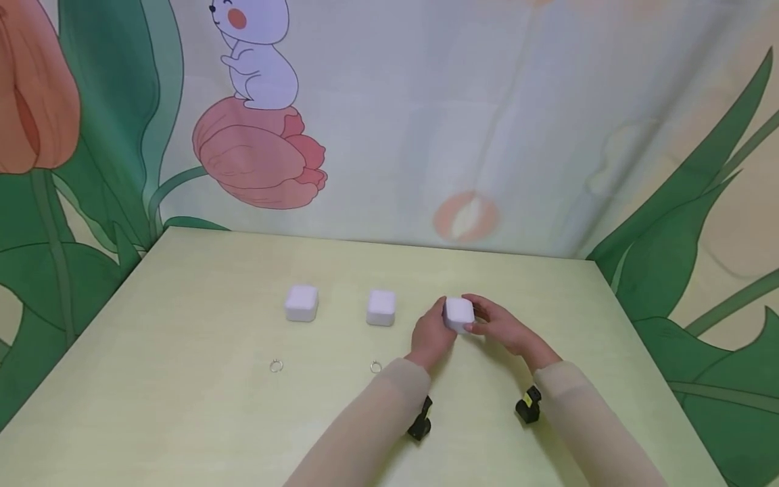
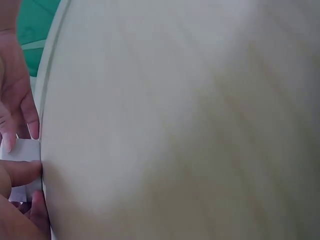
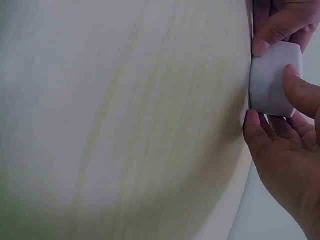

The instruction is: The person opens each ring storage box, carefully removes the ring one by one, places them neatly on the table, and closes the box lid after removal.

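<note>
A small white box (image 1: pixel 459 312) with rounded edges is at the right of the row, between both hands. My left hand (image 1: pixel 433 337) grips its left side. From the right, my right hand (image 1: pixel 502 327) holds it with fingers behind and thumb at the front. In the right wrist view a thin seam runs across the box (image 3: pixel 272 82), and the right thumb (image 3: pixel 302 95) lies against one face. The left wrist view shows the box (image 2: pixel 25 149) partly covered by fingers, low at the left edge.
Two similar white boxes, one in the middle (image 1: pixel 381 308) and one at left (image 1: pixel 301 303), stand on the pale table (image 1: pixel 182 406). In front of them lie two small rings, one left (image 1: pixel 276 366) and one near my left sleeve (image 1: pixel 376 367). A printed curtain (image 1: pixel 389 135) hangs behind.
</note>
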{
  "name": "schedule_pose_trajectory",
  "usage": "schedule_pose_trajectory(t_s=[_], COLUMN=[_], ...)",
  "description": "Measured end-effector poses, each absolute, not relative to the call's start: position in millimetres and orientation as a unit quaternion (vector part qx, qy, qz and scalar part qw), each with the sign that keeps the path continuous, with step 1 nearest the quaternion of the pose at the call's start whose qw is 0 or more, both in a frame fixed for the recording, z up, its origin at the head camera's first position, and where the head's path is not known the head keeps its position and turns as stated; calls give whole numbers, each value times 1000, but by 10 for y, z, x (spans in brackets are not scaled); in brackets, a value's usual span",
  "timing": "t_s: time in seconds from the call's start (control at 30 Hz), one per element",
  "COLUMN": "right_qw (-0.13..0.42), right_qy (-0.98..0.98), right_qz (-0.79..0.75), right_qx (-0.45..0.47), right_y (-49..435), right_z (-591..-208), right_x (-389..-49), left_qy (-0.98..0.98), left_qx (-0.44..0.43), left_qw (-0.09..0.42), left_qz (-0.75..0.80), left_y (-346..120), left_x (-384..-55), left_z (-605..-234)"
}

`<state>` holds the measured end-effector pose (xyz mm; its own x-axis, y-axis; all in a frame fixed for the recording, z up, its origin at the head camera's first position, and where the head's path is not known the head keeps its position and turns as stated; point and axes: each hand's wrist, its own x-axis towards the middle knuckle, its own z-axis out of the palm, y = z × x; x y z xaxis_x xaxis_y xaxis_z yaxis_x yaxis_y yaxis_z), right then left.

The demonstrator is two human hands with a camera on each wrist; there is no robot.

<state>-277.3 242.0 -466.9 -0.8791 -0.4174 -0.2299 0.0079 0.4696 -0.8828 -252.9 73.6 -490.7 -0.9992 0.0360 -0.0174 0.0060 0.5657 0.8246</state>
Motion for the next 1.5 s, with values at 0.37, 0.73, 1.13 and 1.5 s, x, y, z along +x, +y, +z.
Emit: schedule_pose_trajectory(t_s=[0.37,0.73,1.13,1.5], right_qw=[210,199,189,197], right_qy=[834,844,856,857], right_qz=[-487,-474,-458,-456], right_qx=[-152,-150,-148,-140], right_y=[2415,2436,2417,2397], right_z=[-4678,-4702,-4663,-4648], right_x=[-2763,-2744,-2704,-2733], left_qy=[876,875,876,874], left_qx=[-12,-20,-18,-23], left_qw=[1,19,19,21], left_qz=[483,483,482,484], left_y=[743,758,760,747], left_x=[-2524,-2530,-2510,-2523], left_z=[-4893,-4904,-4923,-4912])
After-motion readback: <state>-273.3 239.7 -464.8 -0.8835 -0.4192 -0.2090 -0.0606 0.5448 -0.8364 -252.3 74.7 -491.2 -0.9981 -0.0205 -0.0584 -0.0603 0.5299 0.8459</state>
